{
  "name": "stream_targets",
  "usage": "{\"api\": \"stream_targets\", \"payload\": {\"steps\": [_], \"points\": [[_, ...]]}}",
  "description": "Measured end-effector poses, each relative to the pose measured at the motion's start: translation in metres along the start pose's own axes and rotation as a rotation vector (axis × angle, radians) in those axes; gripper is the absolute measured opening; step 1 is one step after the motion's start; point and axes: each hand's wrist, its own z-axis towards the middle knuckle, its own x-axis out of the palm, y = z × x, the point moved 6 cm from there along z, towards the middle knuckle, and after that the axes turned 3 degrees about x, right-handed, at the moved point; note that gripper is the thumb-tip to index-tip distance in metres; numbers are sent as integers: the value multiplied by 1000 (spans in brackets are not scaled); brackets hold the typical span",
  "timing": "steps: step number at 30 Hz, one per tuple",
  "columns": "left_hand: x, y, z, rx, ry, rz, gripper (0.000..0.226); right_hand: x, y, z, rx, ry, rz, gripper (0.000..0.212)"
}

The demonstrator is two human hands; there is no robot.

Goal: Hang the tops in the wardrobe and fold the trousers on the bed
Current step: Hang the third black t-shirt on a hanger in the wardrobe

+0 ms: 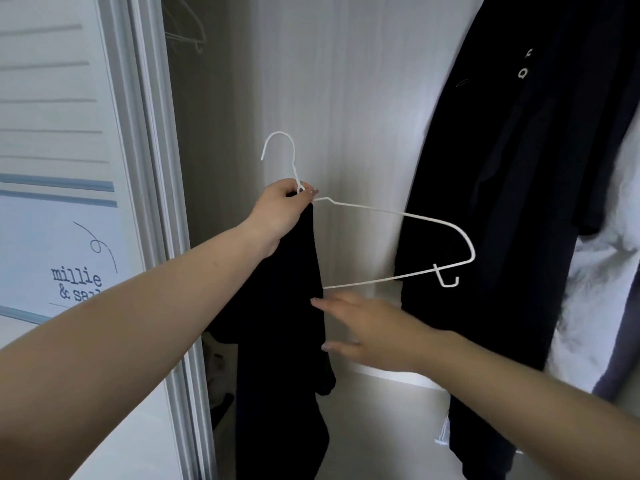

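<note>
My left hand (280, 213) grips the neck of a white wire hanger (398, 213) together with the top of a black garment (284, 341), which hangs down in a bunch on the hanger's left side. The hanger's right arm is bare. My right hand (367, 327) is open, fingers stretched towards the black cloth just below the hanger's bottom wire; it is blurred and holds nothing. Both hands are inside the open wardrobe.
A dark top (512, 202) hangs at the right of the wardrobe, with a white garment (602, 289) beside it. Empty wire hangers (187, 32) hang at the top left. The sliding door (69, 202) with printed lettering stands at the left. The pale back wall (346, 98) is behind.
</note>
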Motion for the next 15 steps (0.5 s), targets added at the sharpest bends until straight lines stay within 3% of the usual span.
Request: {"api": "stream_targets", "payload": {"steps": [3, 5, 7, 9, 15], "points": [[0, -6, -3, -3, 14, -28, 14, 42, -8, 9, 93, 221, 58, 76], [-8, -7, -6, -10, 5, -44, 13, 58, -10, 7, 87, 316, -27, 63], [-17, -5, -7, -10, -11, -40, 13, 59, -16, 1, 39, 280, -218, 41], [-29, 2, -9, -3, -41, -15, 13, 52, -25, -5, -9, 227, -324, 36], [-61, 37, -11, -43, -117, 72, 14, 9, -51, -29, -12, 139, 39, 29]]}}
